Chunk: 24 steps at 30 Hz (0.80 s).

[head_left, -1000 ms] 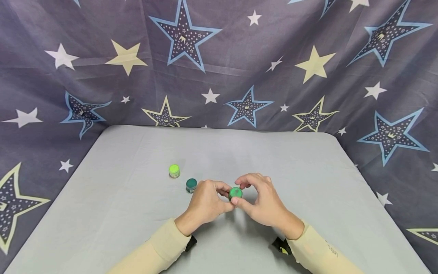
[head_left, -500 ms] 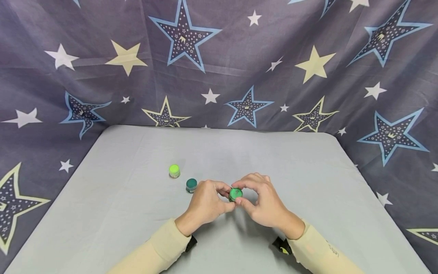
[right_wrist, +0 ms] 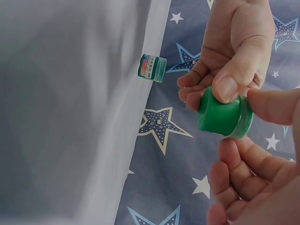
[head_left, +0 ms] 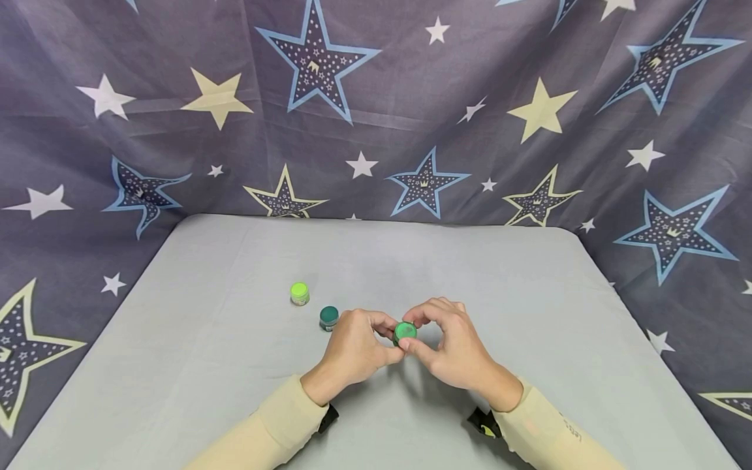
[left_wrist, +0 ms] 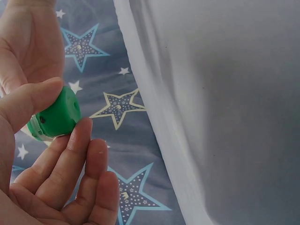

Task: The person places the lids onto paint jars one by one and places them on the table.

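Observation:
Both hands hold a small green paint jar [head_left: 405,332] just above the table, right of centre. My left hand [head_left: 356,346] grips the jar's green body between thumb and fingers. In the right wrist view, my right hand [head_left: 455,346] has its thumb and fingertips at opposite sides of the jar's clear lid [right_wrist: 245,117]. The lid sits on the jar. In the left wrist view, the body's rounded base [left_wrist: 70,105] faces the camera, while the lid end is partly hidden behind the left thumb.
A dark green paint jar [head_left: 329,318] stands left of my left hand, with a yellow-green paint jar [head_left: 299,294] farther back and left. Both rest on the table's grey cloth [head_left: 376,261]. A star-patterned curtain [head_left: 376,130] hangs behind and around the sides.
My right fingers come onto the lid's rim from slightly off it, then shift a little along it. The left hand and the jar stay in place, and the other jars have not moved.

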Each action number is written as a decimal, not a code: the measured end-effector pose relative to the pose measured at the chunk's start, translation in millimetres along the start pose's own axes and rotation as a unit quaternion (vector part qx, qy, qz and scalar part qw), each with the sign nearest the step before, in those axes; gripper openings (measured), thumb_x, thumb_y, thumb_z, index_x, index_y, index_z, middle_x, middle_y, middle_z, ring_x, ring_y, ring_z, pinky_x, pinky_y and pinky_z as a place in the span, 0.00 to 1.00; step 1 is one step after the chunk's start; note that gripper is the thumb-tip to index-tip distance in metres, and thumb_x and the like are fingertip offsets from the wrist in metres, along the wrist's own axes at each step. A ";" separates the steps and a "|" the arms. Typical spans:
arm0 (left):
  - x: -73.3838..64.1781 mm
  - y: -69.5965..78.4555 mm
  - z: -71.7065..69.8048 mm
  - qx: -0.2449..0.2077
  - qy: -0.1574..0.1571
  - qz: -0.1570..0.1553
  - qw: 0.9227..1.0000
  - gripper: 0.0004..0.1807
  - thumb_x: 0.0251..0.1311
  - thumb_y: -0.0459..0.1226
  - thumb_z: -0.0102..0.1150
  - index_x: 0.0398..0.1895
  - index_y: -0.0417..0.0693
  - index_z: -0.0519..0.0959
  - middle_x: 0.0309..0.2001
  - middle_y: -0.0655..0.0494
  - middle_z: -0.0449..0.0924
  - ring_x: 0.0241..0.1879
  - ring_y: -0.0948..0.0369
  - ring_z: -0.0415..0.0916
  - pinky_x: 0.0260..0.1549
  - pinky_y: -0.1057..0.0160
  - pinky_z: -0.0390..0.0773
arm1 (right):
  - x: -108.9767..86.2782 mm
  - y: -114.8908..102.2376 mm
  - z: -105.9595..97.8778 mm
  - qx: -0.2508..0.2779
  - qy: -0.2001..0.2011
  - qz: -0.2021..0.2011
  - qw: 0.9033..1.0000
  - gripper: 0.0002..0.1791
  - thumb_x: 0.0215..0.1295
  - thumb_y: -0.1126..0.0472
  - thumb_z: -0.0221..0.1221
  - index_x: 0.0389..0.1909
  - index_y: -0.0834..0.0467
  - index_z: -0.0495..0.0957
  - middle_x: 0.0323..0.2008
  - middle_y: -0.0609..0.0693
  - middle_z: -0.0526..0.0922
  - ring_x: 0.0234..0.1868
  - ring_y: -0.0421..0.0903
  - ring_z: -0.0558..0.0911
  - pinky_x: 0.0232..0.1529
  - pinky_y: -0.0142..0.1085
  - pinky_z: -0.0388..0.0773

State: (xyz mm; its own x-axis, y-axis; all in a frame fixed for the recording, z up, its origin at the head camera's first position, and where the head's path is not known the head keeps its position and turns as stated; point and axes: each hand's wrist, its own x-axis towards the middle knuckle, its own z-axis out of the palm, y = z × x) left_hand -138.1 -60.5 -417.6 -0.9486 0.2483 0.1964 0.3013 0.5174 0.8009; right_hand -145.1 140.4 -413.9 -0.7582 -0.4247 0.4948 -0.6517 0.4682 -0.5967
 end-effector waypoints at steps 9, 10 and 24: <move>0.0 0.8 0.4 0.005 0.002 -0.004 1.000 0.10 0.46 0.39 0.81 0.33 0.56 0.91 0.26 0.71 0.85 0.35 0.60 0.85 0.31 0.66 0.77 | -0.4 1.0 2.7 -0.012 0.014 0.010 1.000 0.14 0.54 0.56 0.77 0.38 0.49 0.82 0.33 0.35 0.82 0.39 0.40 0.79 0.44 0.41 0.60; 0.0 0.9 0.4 0.005 0.002 -0.004 1.000 0.10 0.47 0.39 0.81 0.33 0.56 0.91 0.27 0.71 0.85 0.35 0.59 0.85 0.31 0.66 0.77 | -0.5 1.1 3.0 -0.013 0.015 0.011 1.000 0.14 0.54 0.56 0.77 0.38 0.49 0.82 0.33 0.35 0.82 0.39 0.40 0.79 0.44 0.41 0.60; -0.4 0.7 0.5 0.001 0.002 -0.010 1.000 0.10 0.46 0.38 0.81 0.34 0.55 0.91 0.27 0.69 0.86 0.36 0.59 0.85 0.31 0.66 0.78 | -1.0 1.4 5.1 -0.019 0.022 0.023 0.999 0.16 0.52 0.55 0.78 0.35 0.48 0.80 0.32 0.36 0.80 0.38 0.38 0.77 0.46 0.42 0.61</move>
State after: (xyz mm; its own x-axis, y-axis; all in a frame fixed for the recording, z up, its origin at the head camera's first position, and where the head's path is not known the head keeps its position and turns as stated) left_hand -137.4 -59.9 -417.4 -0.9546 0.2354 0.1823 0.2827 0.5241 0.8034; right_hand -145.2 137.5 -418.5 -0.7870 -0.3682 0.4949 -0.6159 0.5156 -0.5957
